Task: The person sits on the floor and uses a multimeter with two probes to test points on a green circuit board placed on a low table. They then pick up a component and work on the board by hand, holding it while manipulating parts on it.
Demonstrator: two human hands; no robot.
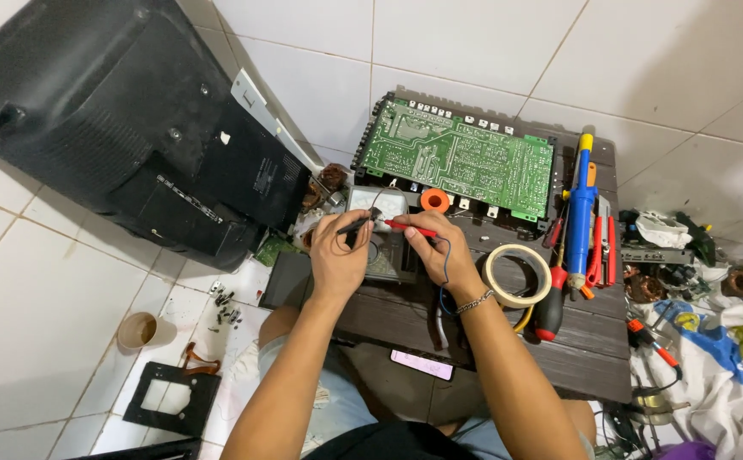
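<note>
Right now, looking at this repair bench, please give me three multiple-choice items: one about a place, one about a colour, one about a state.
1. Where does the green circuit board lie?
A. at the far side of the dark wooden bench
B. on the white tiled floor
C. on the person's lap

2. What colour is the probe in the right hand?
A. yellow
B. red
C. white

3. How does the left hand stand?
A. open and flat on the bench
B. resting on the paper cup
C. shut on a black probe

Answers: 1 A, the board sits beyond the hands on the bench. 2 B, its shaft is red. 3 C, the fingers pinch the black probe over the multimeter.
</note>
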